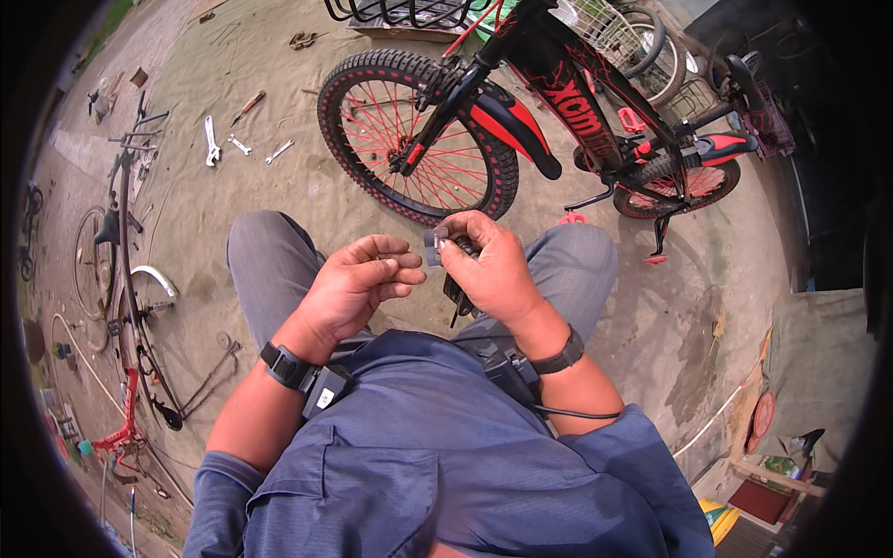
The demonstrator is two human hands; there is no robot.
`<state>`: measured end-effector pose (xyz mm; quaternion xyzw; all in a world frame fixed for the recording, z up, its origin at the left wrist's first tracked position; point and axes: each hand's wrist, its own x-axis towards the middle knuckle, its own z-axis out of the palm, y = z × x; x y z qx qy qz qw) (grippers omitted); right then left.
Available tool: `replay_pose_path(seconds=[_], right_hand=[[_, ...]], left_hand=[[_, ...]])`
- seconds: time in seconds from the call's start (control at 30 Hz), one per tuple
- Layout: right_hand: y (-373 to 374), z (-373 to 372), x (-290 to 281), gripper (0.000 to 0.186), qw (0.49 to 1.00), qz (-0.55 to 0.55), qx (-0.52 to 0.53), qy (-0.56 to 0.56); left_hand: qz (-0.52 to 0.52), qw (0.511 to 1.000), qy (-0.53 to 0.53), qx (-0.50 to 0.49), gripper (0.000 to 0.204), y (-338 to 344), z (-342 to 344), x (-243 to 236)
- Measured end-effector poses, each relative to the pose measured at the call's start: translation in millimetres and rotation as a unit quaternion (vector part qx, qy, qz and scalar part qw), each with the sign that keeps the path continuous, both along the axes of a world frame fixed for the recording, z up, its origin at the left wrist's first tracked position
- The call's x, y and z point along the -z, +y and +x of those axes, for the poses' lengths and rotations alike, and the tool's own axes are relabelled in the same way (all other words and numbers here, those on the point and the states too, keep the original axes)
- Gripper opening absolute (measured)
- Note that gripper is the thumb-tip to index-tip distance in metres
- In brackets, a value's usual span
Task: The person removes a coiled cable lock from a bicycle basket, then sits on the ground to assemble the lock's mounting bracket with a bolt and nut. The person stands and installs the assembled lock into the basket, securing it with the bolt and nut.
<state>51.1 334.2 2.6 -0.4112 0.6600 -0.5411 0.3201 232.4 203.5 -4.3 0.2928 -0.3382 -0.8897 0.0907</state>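
Head view: right hand (488, 263), grip closed on one black coiled cord (459, 294) and one small grey block (433, 247), the block at the thumb and forefinger. Position of both, as I see it: raised between the knees (270, 260), short of the front wheel (406, 154). Left hand (358, 282): fingers curled, thumb near them, just beside the block; I cannot tell whether this grip holds anything. Beyond the knees: one black-and-red bicycle (567, 88). On the ground (209, 200), ahead and leftward: one wooden-handled tool (248, 107), one large wrench (212, 142), two small wrenches (280, 152), all well apart from both hands.
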Motion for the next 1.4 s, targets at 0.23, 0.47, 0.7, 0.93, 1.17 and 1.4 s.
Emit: replay_pose_path(seconds=[0.23,0.47,0.7,0.93,1.17,1.4], right_hand=[[-2.3,0.1,-10.4,0.015,0.994,-0.032,0.061,0.084],[-9.3,2.2,-20.1,0.011,0.988,-0.039,0.105,0.103],[-15.6,4.3,-25.0,0.012,0.976,-0.058,0.125,0.166],[-18.2,9.1,-27.4,0.014,0.966,-0.080,0.118,0.216],[-23.1,11.8,-28.5,0.018,0.941,-0.105,0.092,0.310],[-24.5,13.6,-32.5,0.020,0.919,-0.119,0.080,0.368]], left_hand=[[-0.022,0.999,-0.003,0.038,0.026,-5.3,3.3,-2.2],[-0.060,0.997,-0.013,0.038,0.028,-5.3,-0.6,-7.8],[-0.058,0.998,0.024,0.019,0.027,-2.1,-6.9,-28.6],[-0.094,0.995,0.036,0.007,0.025,-6.3,-8.6,-22.6],[-0.113,0.992,0.051,-0.009,0.025,-4.0,-10.7,-24.5],[-0.116,0.991,0.057,-0.015,0.023,-3.8,-10.3,-25.6]])
